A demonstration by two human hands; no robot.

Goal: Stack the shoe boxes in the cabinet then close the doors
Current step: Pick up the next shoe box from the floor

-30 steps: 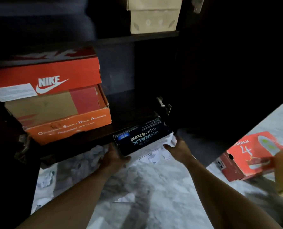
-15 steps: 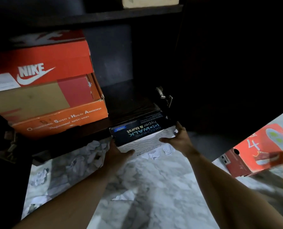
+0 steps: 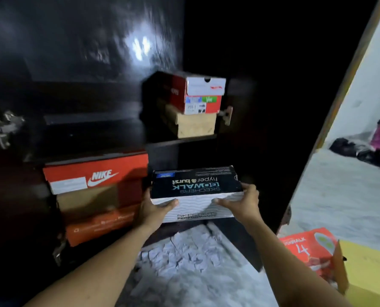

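Beside Nike box (image 3: 96, 173), 2 hands grip Skechers box (image 3: 195, 185).

The Skechers box (image 3: 195, 185) has a black lid with white and teal lettering and a white side with grey wavy lines. The Nike box (image 3: 96, 171) is orange-red with a white swoosh. The cabinet (image 3: 74, 63) is glossy black; the floor (image 3: 184, 262) is white-grey marbled.

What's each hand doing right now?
Left hand: holding the black shoe box, left end.
Right hand: holding the same box, right end.
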